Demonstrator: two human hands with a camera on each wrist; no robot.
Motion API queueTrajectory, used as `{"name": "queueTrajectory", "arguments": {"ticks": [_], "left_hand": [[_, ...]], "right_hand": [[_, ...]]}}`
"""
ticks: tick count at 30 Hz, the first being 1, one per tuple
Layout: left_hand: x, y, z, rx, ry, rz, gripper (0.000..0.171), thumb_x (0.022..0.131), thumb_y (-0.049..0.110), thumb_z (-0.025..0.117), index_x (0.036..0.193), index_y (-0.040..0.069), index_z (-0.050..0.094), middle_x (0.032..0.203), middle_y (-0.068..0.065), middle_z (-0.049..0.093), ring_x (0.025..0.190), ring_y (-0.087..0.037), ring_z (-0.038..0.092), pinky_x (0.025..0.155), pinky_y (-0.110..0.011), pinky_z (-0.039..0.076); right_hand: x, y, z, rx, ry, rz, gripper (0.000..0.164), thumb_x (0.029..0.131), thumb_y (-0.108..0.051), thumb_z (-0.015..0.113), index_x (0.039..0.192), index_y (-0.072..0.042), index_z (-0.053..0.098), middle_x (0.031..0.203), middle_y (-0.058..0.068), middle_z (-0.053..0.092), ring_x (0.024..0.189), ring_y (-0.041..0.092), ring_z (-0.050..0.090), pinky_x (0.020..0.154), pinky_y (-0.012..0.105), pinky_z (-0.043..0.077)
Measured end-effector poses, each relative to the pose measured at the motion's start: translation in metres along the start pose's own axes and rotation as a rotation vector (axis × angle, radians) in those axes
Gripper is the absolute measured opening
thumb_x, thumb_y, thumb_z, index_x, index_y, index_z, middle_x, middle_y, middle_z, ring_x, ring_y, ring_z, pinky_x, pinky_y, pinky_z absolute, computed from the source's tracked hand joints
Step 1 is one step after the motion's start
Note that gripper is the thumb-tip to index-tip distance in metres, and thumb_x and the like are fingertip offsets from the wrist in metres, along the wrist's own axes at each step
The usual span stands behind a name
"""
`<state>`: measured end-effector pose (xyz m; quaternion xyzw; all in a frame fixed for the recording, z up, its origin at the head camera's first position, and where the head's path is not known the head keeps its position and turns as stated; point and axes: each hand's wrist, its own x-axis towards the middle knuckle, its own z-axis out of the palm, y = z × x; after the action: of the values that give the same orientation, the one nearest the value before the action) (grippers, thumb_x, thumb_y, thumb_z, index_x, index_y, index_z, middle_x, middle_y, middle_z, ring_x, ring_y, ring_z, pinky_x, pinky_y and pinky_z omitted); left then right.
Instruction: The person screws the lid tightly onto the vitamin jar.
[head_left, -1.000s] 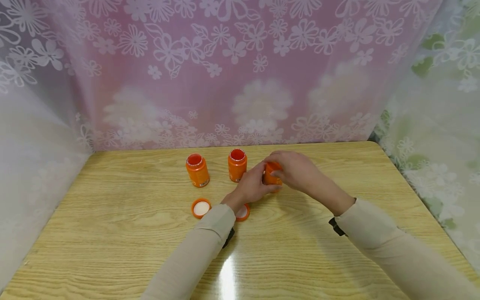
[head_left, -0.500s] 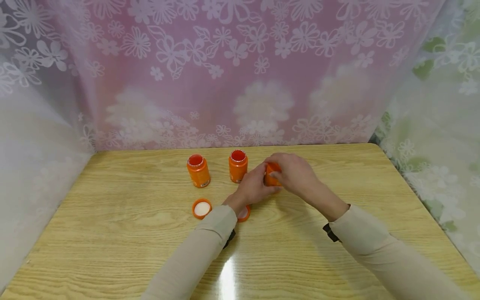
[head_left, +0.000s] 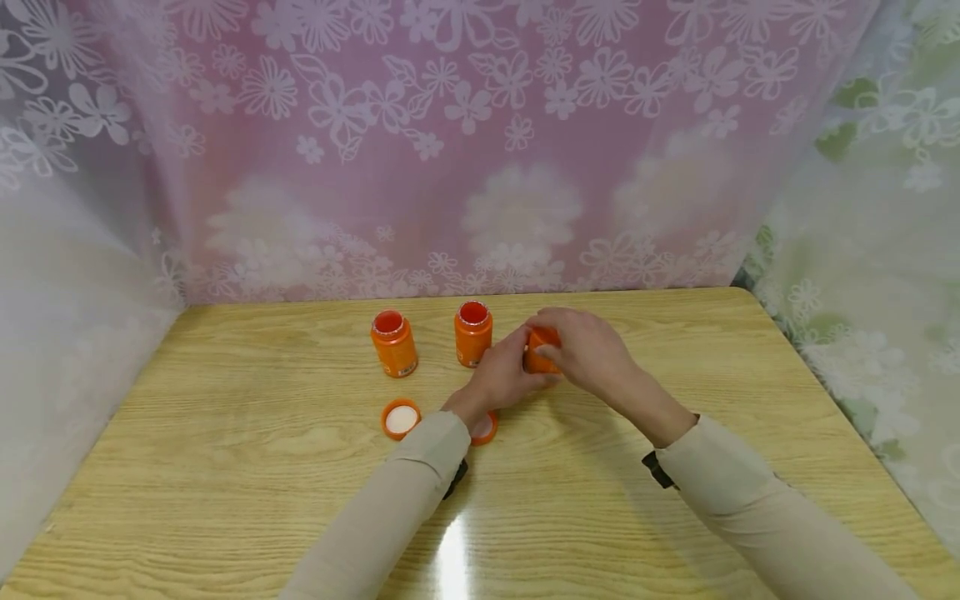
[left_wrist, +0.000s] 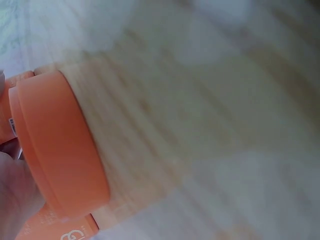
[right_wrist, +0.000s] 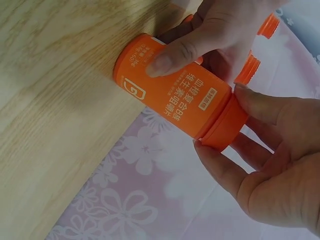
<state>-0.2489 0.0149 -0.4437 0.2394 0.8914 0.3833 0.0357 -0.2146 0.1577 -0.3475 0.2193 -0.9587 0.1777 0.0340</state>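
Note:
An orange bottle (right_wrist: 175, 95) with white lettering stands on the table in front of me. My left hand (head_left: 498, 375) grips its body low down, the thumb across the printed label in the right wrist view. From above, my right hand (head_left: 592, 350) holds the bottle's orange lid (right_wrist: 227, 125) between thumb and fingers; the lid sits on the bottle's mouth. Left of these hands stand two uncapped orange bottles, a middle bottle (head_left: 473, 335) and a left bottle (head_left: 393, 343). A loose orange lid (head_left: 485, 428) is partly hidden by my left wrist.
Another loose lid (head_left: 401, 418), pale inside, lies before the left bottle, close to my left sleeve (head_left: 420, 475). The wooden table (head_left: 225, 467) ends at the back against a pink flowered curtain (head_left: 450, 208). A pale green curtain (head_left: 877, 292) hangs along the right side.
My right forearm has shifted slightly left and toward me while the fingers stay on the lid. The left hand keeps its grip on the bottle, and the other bottles stand where they were.

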Motion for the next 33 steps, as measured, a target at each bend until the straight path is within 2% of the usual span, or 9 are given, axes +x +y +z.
{"name": "queueTrajectory", "arguments": {"ticks": [8,12,16,18,20,23,28,30,33], "left_hand": [[0.000,0.003,-0.004,-0.052,-0.013,-0.050,0.075,0.081,0.038,0.077,0.141,0.014,0.038,0.131,0.002,0.053,0.112,-0.012,0.053,0.099,-0.028,0.041],[-0.002,0.003,-0.004,-0.076,-0.024,-0.061,0.078,0.081,0.035,0.077,0.143,0.012,0.035,0.129,-0.001,0.054,0.111,-0.014,0.054,0.098,-0.029,0.042],[-0.006,0.003,-0.005,-0.109,-0.026,-0.075,0.087,0.081,0.034,0.077,0.147,0.008,0.027,0.122,-0.003,0.056,0.103,-0.016,0.056,0.093,-0.029,0.046],[-0.009,0.004,-0.007,-0.100,-0.019,-0.085,0.092,0.080,0.036,0.077,0.149,0.007,0.024,0.125,-0.005,0.054,0.105,-0.017,0.056,0.092,-0.031,0.047],[-0.013,0.006,-0.009,-0.067,-0.012,-0.089,0.095,0.080,0.038,0.077,0.150,0.007,0.021,0.130,-0.006,0.052,0.110,-0.020,0.055,0.094,-0.033,0.047],[-0.021,0.010,-0.015,0.005,-0.005,-0.077,0.095,0.080,0.038,0.076,0.150,0.007,0.021,0.138,-0.009,0.046,0.119,-0.022,0.051,0.096,-0.037,0.045],[-0.040,0.022,-0.029,0.203,-0.011,-0.024,0.088,0.083,0.039,0.072,0.150,0.009,0.023,0.140,-0.008,0.044,0.120,-0.023,0.050,0.095,-0.041,0.046],[-0.049,0.026,-0.034,0.303,0.009,0.020,0.083,0.085,0.042,0.070,0.149,0.011,0.028,0.137,-0.005,0.046,0.116,-0.022,0.052,0.088,-0.040,0.050],[-0.059,0.028,-0.042,0.445,0.093,0.157,0.071,0.086,0.043,0.066,0.143,0.012,0.039,0.130,-0.004,0.052,0.109,-0.020,0.056,0.078,-0.037,0.054]], "right_hand": [[-0.002,0.003,0.002,-0.002,0.024,-0.061,0.036,0.087,-0.010,0.071,0.122,-0.007,0.064,0.128,0.015,0.057,0.112,0.039,0.055,0.096,0.052,0.042],[-0.004,0.005,0.004,-0.009,0.024,-0.043,0.038,0.089,-0.015,0.069,0.126,-0.010,0.062,0.133,0.014,0.054,0.116,0.040,0.050,0.093,0.056,0.044],[-0.007,0.009,0.005,0.005,-0.012,-0.011,0.046,0.092,-0.024,0.065,0.135,-0.012,0.055,0.144,0.014,0.042,0.128,0.042,0.037,0.091,0.061,0.042],[-0.009,0.011,0.005,0.013,-0.024,-0.015,0.051,0.093,-0.028,0.063,0.139,-0.012,0.050,0.149,0.014,0.035,0.133,0.042,0.029,0.096,0.062,0.038],[-0.011,0.013,0.003,0.017,-0.029,-0.019,0.054,0.094,-0.032,0.061,0.142,-0.013,0.047,0.152,0.014,0.029,0.137,0.041,0.022,0.099,0.062,0.034],[-0.013,0.017,0.001,0.000,-0.017,-0.028,0.055,0.095,-0.036,0.058,0.144,-0.013,0.044,0.153,0.014,0.027,0.137,0.041,0.020,0.103,0.061,0.030],[-0.019,0.021,-0.003,-0.054,0.002,-0.026,0.059,0.094,-0.042,0.057,0.145,-0.014,0.043,0.153,0.016,0.025,0.139,0.041,0.019,0.103,0.062,0.029],[-0.022,0.023,-0.003,-0.079,0.011,-0.028,0.062,0.094,-0.045,0.057,0.146,-0.016,0.041,0.154,0.014,0.023,0.139,0.040,0.018,0.102,0.062,0.030],[-0.027,0.025,-0.002,-0.109,0.040,-0.048,0.063,0.092,-0.047,0.058,0.146,-0.018,0.041,0.155,0.013,0.021,0.139,0.039,0.018,0.101,0.062,0.032]]}}
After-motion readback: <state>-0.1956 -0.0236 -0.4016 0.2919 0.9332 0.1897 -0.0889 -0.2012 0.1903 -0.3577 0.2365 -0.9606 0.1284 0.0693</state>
